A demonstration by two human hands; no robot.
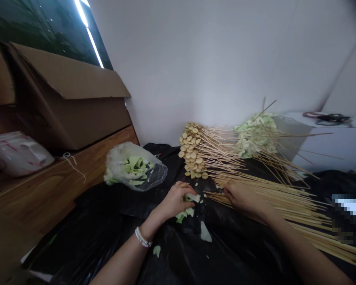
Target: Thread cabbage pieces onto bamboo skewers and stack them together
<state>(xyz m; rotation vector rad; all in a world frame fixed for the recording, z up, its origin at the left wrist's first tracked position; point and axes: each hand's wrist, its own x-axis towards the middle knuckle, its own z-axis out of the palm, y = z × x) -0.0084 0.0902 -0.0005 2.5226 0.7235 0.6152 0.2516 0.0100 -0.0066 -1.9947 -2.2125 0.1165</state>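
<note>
My left hand point(173, 202) is curled around several pale green vegetable pieces point(186, 209) on the black plastic sheet point(112, 229). My right hand point(240, 196) rests on a loose pile of bare bamboo skewers point(287, 200), its fingers pinching the tip end of one. Just beyond the hands lies a stack of skewers loaded with round tan slices point(192, 152). Farther right is a heap of skewers loaded with green vegetable pieces point(256, 136). A clear plastic bag of green pieces point(133, 166) sits left of my left hand.
A few green scraps point(205, 233) lie on the sheet near my left wrist. An open cardboard box point(65, 103) and a white plastic container point(16, 152) stand on the wooden ledge at left. A white wall is behind; a white surface point(323, 138) with cables lies at right.
</note>
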